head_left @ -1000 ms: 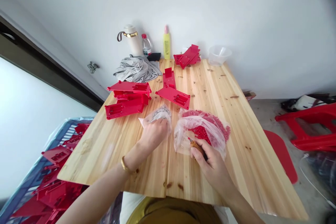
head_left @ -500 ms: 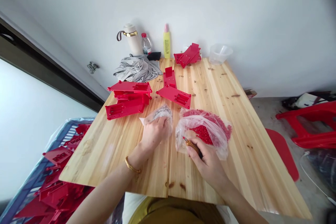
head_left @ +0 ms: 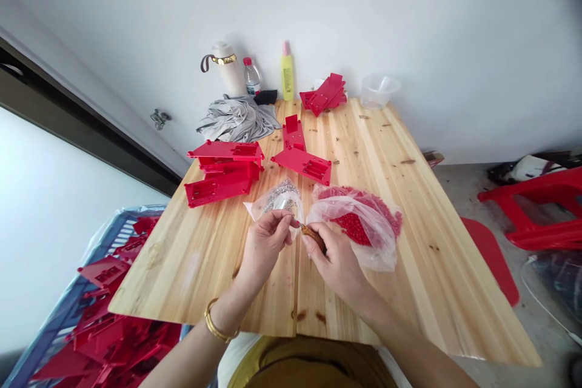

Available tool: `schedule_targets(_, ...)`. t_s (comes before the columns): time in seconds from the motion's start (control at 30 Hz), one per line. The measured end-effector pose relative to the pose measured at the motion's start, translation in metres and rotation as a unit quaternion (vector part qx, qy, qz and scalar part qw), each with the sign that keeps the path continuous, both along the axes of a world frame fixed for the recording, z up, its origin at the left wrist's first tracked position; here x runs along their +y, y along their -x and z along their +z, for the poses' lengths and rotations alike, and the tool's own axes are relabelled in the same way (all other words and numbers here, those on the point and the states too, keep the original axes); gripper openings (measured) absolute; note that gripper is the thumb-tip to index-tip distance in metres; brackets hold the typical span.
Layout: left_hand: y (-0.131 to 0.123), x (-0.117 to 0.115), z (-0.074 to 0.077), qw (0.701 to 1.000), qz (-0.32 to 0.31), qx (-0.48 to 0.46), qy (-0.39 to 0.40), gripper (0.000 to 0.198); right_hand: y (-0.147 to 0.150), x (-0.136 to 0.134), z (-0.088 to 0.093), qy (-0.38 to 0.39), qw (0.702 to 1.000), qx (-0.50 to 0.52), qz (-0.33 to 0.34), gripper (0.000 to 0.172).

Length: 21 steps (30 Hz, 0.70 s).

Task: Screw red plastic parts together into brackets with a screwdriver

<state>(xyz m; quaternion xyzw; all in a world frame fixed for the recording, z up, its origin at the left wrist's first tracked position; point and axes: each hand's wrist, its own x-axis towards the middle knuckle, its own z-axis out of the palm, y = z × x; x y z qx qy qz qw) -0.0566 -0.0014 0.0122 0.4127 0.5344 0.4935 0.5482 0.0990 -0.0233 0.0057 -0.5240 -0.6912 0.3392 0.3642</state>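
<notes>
My right hand [head_left: 339,260] is closed around the amber-brown handle of a small screwdriver [head_left: 316,237], its tip pointing left. My left hand [head_left: 269,239] pinches thumb and forefinger right at that tip; whatever lies between them is too small to make out. Just beyond my left hand is an open clear bag of small silvery metal pieces [head_left: 282,194]. Beside my right hand lies an open plastic bag [head_left: 386,254] full of tiny red pieces [head_left: 352,229]. Flat red plastic parts [head_left: 304,163] with slots and corner pegs rest farther back.
More red parts [head_left: 222,185] are stacked at the left, others [head_left: 325,94] at the back. A grey cloth [head_left: 239,121], white jug [head_left: 231,76], yellow bottle [head_left: 287,79] and clear tub [head_left: 379,92] line the wall. A blue basket [head_left: 59,324] of red parts stands left of the table.
My left hand has come out of the bag of metal pieces, toward me. The screwdriver has moved left with my right hand, and its tip now meets my left fingertips.
</notes>
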Motion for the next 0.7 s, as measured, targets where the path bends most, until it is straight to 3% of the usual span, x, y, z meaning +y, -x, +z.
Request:
schedule_targets(0.47,0.000,-0.005,-0.004,1.000,-0.011,-0.003,-0.021,0.022,-0.001,0.001,-0.002,0.009,1.000,0.027,-0.005,0.013)
schedule_targets(0.57,0.006,0.003,-0.009,0.995,-0.021,0.084,-0.059,0.019,-0.004,0.005,-0.002,0.036,0.996,0.078,-0.006,0.016)
schedule_targets(0.63,0.012,0.012,-0.014,0.959,-0.026,0.239,-0.147,0.015,-0.006,0.007,-0.004,0.068,0.991,0.117,-0.005,0.021)
schedule_targets(0.7,0.018,0.021,-0.018,0.877,-0.048,0.415,-0.238,0.013,-0.009,0.007,-0.005,0.096,0.983,0.159,-0.005,0.026)
